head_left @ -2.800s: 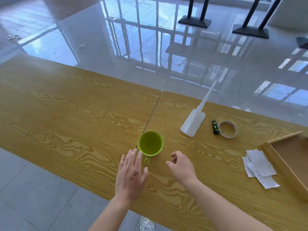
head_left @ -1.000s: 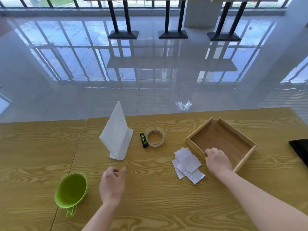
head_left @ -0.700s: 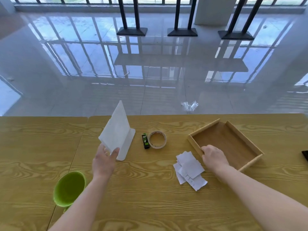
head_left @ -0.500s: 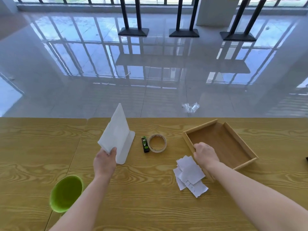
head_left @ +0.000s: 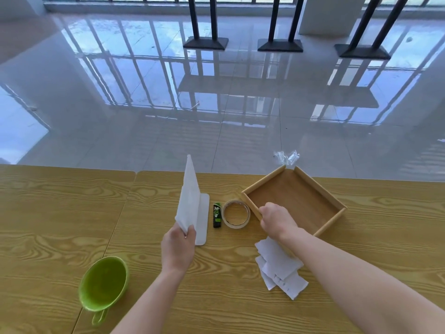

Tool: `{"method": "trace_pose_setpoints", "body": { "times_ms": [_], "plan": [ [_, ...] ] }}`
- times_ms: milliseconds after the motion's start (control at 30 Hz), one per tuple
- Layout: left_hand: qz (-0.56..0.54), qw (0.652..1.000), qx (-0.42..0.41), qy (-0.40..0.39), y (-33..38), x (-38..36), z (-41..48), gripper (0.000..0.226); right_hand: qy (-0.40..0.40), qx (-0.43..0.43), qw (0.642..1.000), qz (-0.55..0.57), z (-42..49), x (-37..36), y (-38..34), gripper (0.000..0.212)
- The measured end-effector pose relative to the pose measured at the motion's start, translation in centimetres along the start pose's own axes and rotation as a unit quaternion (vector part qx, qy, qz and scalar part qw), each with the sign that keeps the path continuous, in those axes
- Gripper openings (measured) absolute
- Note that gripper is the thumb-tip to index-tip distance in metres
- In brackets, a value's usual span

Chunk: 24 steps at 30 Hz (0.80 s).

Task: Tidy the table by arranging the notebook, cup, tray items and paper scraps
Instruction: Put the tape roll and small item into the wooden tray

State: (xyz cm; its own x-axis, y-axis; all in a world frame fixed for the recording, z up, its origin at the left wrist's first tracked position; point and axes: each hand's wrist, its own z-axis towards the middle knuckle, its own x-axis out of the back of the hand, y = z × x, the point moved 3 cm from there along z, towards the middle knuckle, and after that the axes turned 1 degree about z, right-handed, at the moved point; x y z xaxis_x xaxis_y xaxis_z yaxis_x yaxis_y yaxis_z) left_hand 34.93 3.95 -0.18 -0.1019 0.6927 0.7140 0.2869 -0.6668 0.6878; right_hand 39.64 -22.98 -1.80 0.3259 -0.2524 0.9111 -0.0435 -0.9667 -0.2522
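Crumpled plastic wrapper (head_left: 286, 157) on glossy floor (head_left: 216, 104), black pedestal bases (head_left: 205, 42) beyond.

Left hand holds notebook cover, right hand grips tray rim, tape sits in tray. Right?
No: the head view shows the tape on the table beside the tray, outside it. The left hand does hold the notebook cover, and the right hand grips the tray rim.

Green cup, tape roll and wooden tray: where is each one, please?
Round green plastic cup (head_left: 103, 283): head view, inside of its bowl.
Pale ring-shaped roll of tape (head_left: 234, 225): head view, near edge of the ring.
Square wooden tray (head_left: 296, 201): head view, bare floor of the tray.
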Motion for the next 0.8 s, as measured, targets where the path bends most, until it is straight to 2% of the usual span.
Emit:
{"method": "trace_pose_setpoints", "body": {
  "times_ms": [333,433,567,667,800],
  "plan": [
    [0.001,1.000,-0.003,-0.015,0.0,0.2,0.8,0.028,-0.009,-0.003,1.000,0.018,1.8,1.4,-5.0,0.022],
    [-0.005,1.000,-0.011,-0.015,-0.2,0.4,1.2,0.029,-0.014,0.009,1.000,0.021,2.3,1.5,-7.2,0.015],
    [-0.004,1.000,-0.023,-0.007,-0.7,1.2,1.9,0.037,-0.015,0.006,0.999,0.041,2.3,0.3,-9.2,0.026],
    [-0.005,1.000,-0.028,0.001,-1.5,1.9,2.5,0.042,0.009,-0.005,0.996,0.090,2.4,-0.4,-9.6,0.025],
    [0.000,0.999,-0.038,0.010,-2.7,2.9,3.2,0.043,0.069,0.002,0.996,0.055,2.9,1.2,-7.5,0.009]
  ]
}}
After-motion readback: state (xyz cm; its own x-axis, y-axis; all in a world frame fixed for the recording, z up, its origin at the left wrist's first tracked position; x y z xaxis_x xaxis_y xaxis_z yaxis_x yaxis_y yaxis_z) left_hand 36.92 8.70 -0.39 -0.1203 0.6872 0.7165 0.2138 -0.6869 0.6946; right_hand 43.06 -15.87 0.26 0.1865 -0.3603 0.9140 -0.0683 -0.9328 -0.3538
